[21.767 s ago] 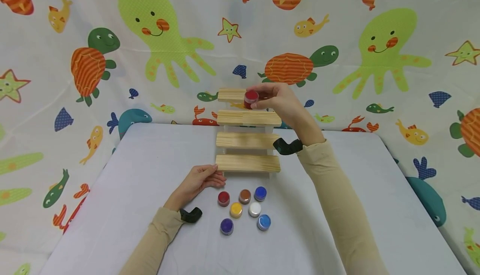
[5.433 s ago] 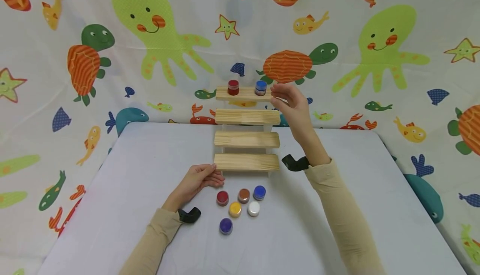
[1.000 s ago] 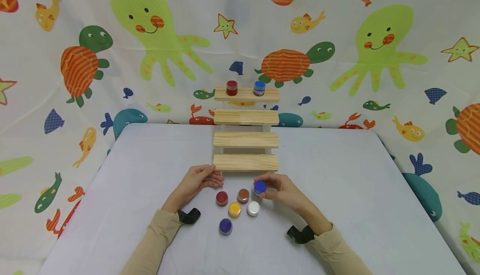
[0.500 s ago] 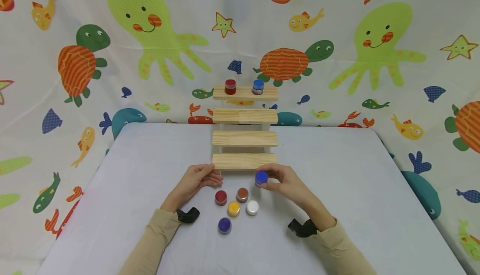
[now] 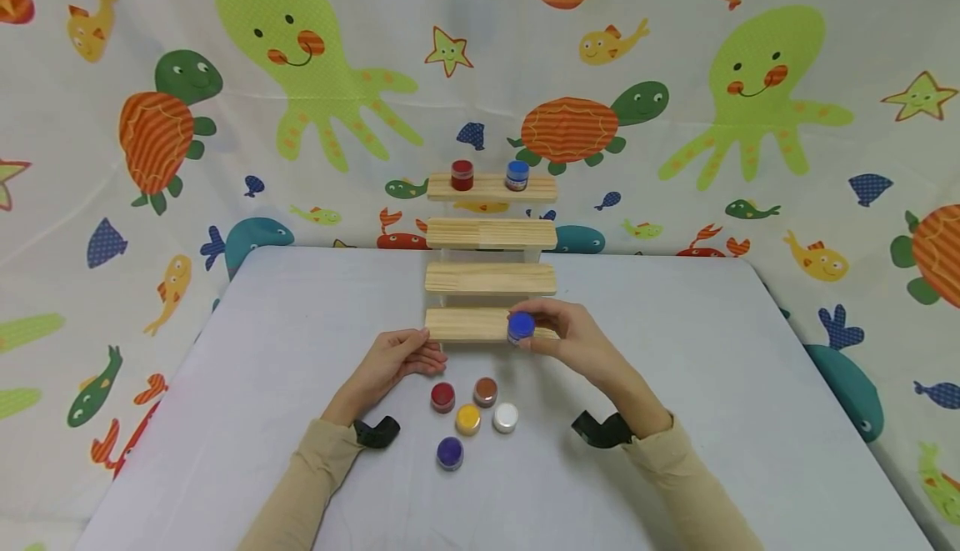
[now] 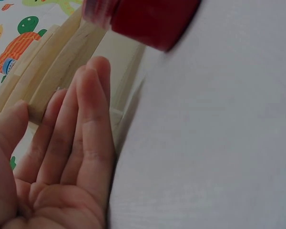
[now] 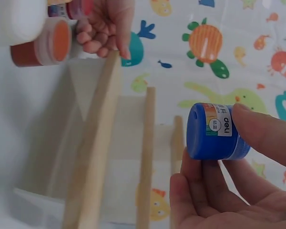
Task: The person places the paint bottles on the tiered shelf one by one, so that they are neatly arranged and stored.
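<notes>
My right hand (image 5: 573, 338) pinches a blue paint jar (image 5: 521, 328) between thumb and fingers, in front of the lowest board of a stepped wooden display stand (image 5: 491, 278). In the right wrist view the jar (image 7: 212, 131) lies sideways, showing a "deli" label. My left hand (image 5: 397, 359) holds the left corner of that lowest board, thumb on the board end and fingers below it; the left wrist view shows the thumb and index finger (image 6: 52, 107) at the board. On the top board stand a red jar (image 5: 462, 174) and a light blue jar (image 5: 517, 175).
On the white table (image 5: 300, 326) in front of the stand are a red jar (image 5: 442, 397), a brown jar (image 5: 485, 392), a yellow jar (image 5: 468, 419), a white jar (image 5: 506, 418) and a purple jar (image 5: 450, 453). A sea-animal curtain (image 5: 480, 76) hangs behind.
The light blue jar went onto the top board beside the red one. Over the last second my right hand has lifted the blue jar off the table, up to the lowest board. My left hand stays put.
</notes>
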A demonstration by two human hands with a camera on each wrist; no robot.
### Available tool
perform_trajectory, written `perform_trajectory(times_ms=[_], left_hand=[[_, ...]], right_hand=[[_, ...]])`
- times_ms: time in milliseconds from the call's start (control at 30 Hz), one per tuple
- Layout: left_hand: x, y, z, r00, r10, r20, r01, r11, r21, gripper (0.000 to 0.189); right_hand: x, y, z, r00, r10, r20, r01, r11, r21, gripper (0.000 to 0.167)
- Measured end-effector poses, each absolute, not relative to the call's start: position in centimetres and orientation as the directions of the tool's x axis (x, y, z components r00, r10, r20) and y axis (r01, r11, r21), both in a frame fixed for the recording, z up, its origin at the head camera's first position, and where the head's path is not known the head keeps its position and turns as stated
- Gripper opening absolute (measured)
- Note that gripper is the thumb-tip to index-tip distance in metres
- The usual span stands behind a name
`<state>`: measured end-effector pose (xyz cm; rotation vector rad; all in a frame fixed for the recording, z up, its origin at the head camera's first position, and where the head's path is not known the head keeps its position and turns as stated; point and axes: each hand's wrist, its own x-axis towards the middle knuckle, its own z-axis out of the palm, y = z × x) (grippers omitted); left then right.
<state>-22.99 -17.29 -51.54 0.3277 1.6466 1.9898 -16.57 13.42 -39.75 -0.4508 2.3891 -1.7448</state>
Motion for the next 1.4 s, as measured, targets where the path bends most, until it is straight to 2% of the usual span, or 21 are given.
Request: perform_trajectory(times_ms=[400,1000,1200,1400], left_hand=[[-23.0,-17.3,-51.6,-0.828,0.543,-0.139,-0.243,-0.124,0.962,0.058],[-23.0,-17.3,-51.5,-0.834,0.529,-0.159,-0.253,-0.109,0.961,0.054],[-23.0,-17.3,-51.5,-0.833,0.531,-0.156,-0.254,-0.116,0.960,0.054],[-22.9,-17.2,-51.4,-0.831,0.534,-0.153,-0.254,-0.121,0.960,0.055]], right_hand=[[-18.4,12.7,-36.4,-0.938,-0.323,0.126,-0.214,0.256,-0.943,0.036],[-22.0,10.5,-33.0,-0.944,-0.309,0.119,-0.184,0.190,-0.964,0.035],[-23.3,9.7,-31.8,-0.956,-0.281,0.080,-0.144,0.217,-0.966,0.038],[-24.9,9.2,-31.1,-0.954,-0.281,0.105,-0.167,0.204,-0.965,0.034]])
